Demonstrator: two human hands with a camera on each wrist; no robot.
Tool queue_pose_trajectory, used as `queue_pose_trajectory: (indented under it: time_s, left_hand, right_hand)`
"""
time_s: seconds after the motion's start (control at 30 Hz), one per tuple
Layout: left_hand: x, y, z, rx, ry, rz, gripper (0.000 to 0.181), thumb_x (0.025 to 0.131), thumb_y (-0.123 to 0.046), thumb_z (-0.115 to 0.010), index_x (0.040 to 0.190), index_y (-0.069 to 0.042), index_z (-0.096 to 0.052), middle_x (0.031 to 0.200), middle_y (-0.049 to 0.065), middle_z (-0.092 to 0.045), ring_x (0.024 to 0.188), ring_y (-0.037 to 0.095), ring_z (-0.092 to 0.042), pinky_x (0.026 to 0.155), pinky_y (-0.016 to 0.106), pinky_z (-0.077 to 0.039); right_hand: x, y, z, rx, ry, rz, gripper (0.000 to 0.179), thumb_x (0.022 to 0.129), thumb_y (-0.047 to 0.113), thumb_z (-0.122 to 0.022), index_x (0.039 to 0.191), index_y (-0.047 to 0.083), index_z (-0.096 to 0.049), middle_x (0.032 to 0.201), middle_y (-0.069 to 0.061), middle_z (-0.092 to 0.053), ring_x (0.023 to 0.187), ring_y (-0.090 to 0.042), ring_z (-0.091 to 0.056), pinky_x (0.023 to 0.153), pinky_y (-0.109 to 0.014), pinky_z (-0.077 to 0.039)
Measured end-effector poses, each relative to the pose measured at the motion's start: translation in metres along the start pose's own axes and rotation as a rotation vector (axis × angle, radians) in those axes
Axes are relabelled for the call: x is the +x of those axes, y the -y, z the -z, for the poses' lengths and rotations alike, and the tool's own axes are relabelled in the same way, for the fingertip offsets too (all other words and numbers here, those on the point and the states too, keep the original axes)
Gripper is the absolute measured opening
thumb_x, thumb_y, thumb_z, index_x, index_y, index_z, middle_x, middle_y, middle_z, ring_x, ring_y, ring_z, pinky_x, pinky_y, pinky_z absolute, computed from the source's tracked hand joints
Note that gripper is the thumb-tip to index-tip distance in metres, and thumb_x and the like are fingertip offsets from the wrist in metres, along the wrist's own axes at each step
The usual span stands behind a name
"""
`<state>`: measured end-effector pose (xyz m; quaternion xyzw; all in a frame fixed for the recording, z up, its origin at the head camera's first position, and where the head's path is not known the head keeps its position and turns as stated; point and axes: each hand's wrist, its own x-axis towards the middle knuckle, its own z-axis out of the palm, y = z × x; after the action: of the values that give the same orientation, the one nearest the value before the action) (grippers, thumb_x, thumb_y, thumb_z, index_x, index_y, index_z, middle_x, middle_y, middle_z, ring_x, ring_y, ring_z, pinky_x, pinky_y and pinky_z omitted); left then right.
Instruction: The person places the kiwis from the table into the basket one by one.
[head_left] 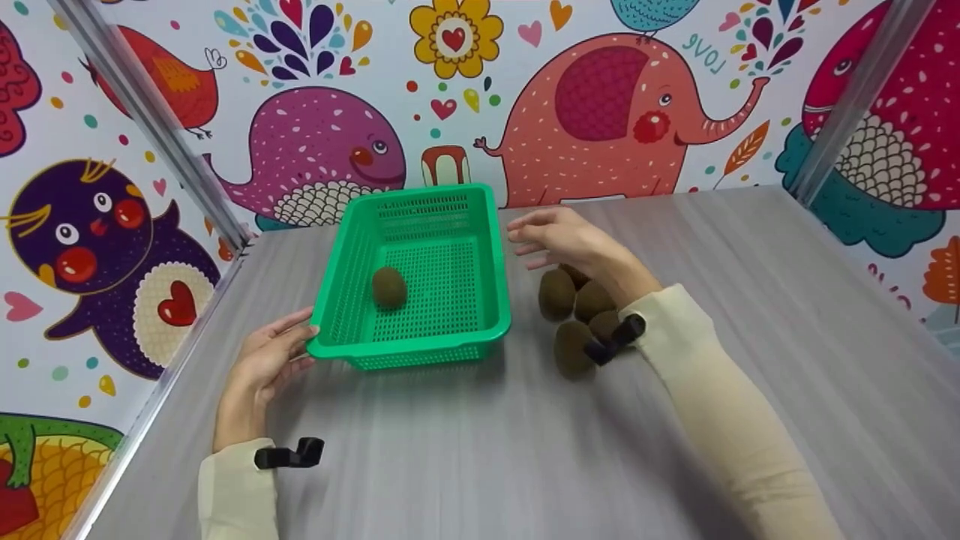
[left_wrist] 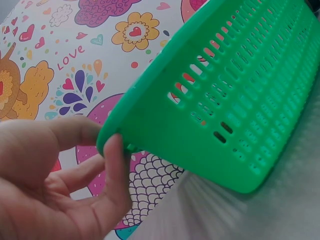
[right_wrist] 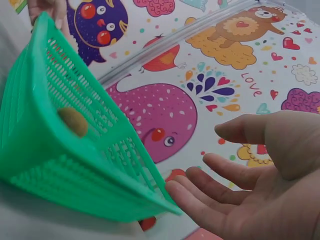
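Observation:
A green plastic basket (head_left: 409, 350) with slotted walls stands on the table. Inside it, left of the middle, lies one brown kiwi (head_left: 389, 288). My left hand (head_left: 268, 358) pinches the rim at the near left corner; in the left wrist view the thumb (left_wrist: 116, 175) presses against the rim. Just off the basket's right wall, my right hand (head_left: 559, 238) hovers with fingers spread and holds nothing. The right wrist view shows its fingertips close to the rim. Several more kiwis (head_left: 556, 294) lie in a group beneath the right wrist, partly hidden by it.
The grey wood-grain table (head_left: 420, 457) ends at a printed cartoon wall (head_left: 465, 112) behind and at the left. Metal posts (head_left: 161, 120) mark the wall's corners. A black wrist camera mount (head_left: 615, 339) sits low over the kiwi group.

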<state>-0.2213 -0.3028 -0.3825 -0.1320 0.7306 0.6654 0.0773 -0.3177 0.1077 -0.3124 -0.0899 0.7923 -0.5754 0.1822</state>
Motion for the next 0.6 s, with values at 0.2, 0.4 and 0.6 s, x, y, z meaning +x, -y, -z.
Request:
queue_pose_trajectory:
  time_s: [0.2, 0.4, 0.6]
  left_hand:
    - [-0.001, 0.000, 0.002, -0.004, 0.000, -0.001, 0.061, 0.101, -0.015, -0.057, 0.156, -0.005, -0.033, 0.089, -0.015, -0.070, 0.078, 0.001, -0.067, 0.070, 0.021, -0.057]
    - [0.000, 0.001, 0.000, -0.009, 0.000, -0.004, 0.061, 0.100, -0.014, -0.057, 0.156, -0.004, -0.033, 0.087, -0.016, -0.070, 0.078, 0.001, -0.067, 0.071, 0.021, -0.057]
    - [0.001, 0.001, -0.001, -0.015, 0.003, -0.006, 0.061, 0.100, -0.014, -0.057, 0.156, -0.003, -0.034, 0.087, -0.016, -0.070, 0.078, 0.001, -0.067, 0.072, 0.022, -0.058]
  right_hand:
    - [-0.011, -0.023, 0.019, -0.042, -0.012, 0.027, 0.039, 0.103, 0.026, -0.056, 0.137, 0.007, -0.058, 0.138, -0.013, -0.060, 0.125, -0.029, -0.061, 0.098, -0.036, -0.056]
    - [-0.021, -0.048, 0.038, -0.016, -0.056, 0.019, 0.039, 0.102, 0.027, -0.058, 0.136, 0.006, -0.059, 0.139, -0.015, -0.058, 0.127, -0.033, -0.058, 0.100, -0.036, -0.055]
    - [-0.038, -0.065, 0.060, -0.019, -0.115, 0.015, 0.044, 0.102, 0.028, -0.059, 0.138, 0.003, -0.056, 0.141, -0.017, -0.057, 0.124, -0.026, -0.060, 0.095, -0.027, -0.056]
